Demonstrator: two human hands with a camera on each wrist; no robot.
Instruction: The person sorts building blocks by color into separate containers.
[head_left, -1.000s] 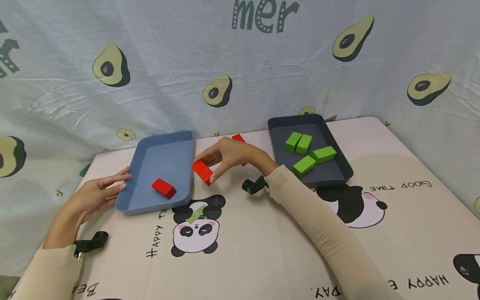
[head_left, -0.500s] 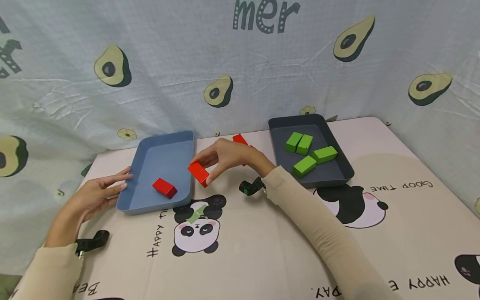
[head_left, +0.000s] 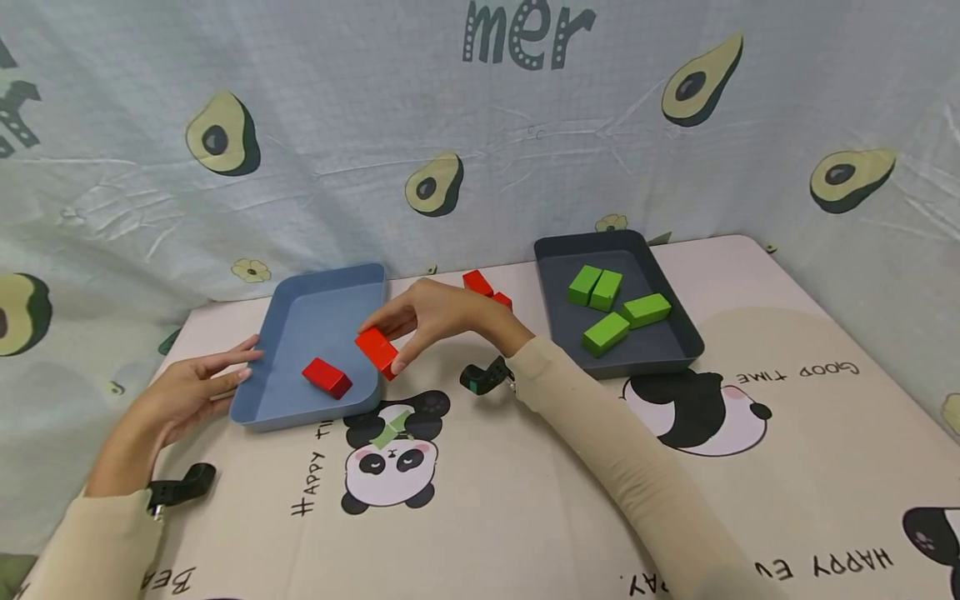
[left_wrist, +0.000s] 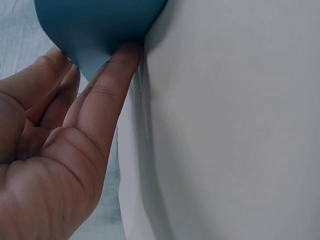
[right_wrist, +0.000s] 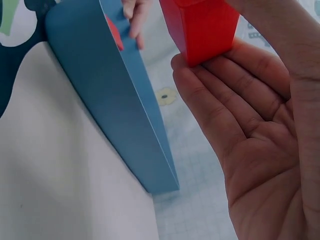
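Observation:
My right hand [head_left: 438, 315] pinches a red block [head_left: 377, 352] between thumb and fingers, at the right rim of the blue tray [head_left: 318, 312]. In the right wrist view the same red block [right_wrist: 202, 30] shows above the fingers, higher than the tray's side wall [right_wrist: 120, 105]. Inside the tray, near its front, lies another red block [head_left: 327, 378]. My left hand [head_left: 191, 390] touches the tray's left side with its fingers extended. In the left wrist view, fingertips [left_wrist: 127, 52] lie against the outside of the blue tray [left_wrist: 97, 27].
Behind my right hand, two more red blocks [head_left: 477, 283] lie on the table, one partly hidden by the wrist. A dark grey tray [head_left: 663, 354] holding several green blocks [head_left: 647, 310] stands at the back right. A patterned cloth [head_left: 315, 192] hangs behind the table.
My right hand has moved left with the red block, from beside the blue tray to over its right rim. More of the red blocks behind it now shows. My left hand has stayed put.

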